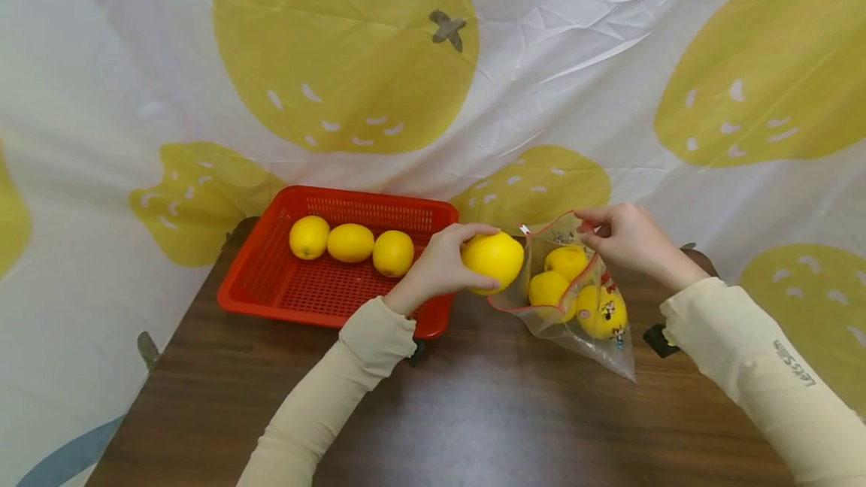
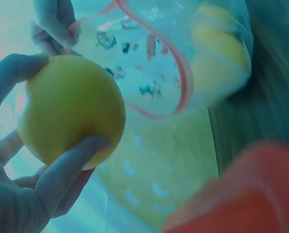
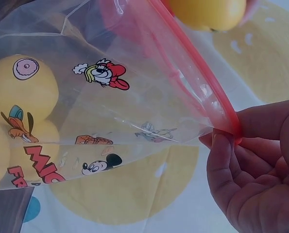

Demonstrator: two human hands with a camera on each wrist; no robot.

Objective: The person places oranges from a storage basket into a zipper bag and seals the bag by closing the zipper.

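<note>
In the head view my left hand [image 1: 443, 265] grips a yellow lemon [image 1: 497, 261] close to the mouth of a clear zip bag [image 1: 534, 314]. The left wrist view shows thumb and fingers curled round that fruit. With thumb and fingertips my right hand [image 3: 256, 165] pinches the red zip edge [image 3: 227, 114] of the bag, whose mouth gapes. Inside the bag lie several lemons [image 1: 567, 261], seen through the printed cartoon film. Three more lemons [image 1: 350, 243] rest in a row in a red plastic basket [image 1: 331, 319] to the left.
Basket and bag are on a dark brown wooden table [image 1: 433, 412]. Behind it hangs a white cloth [image 1: 541, 58] printed with big yellow fruit. A small black object [image 1: 658, 340] shows beside the right sleeve [image 1: 744, 337].
</note>
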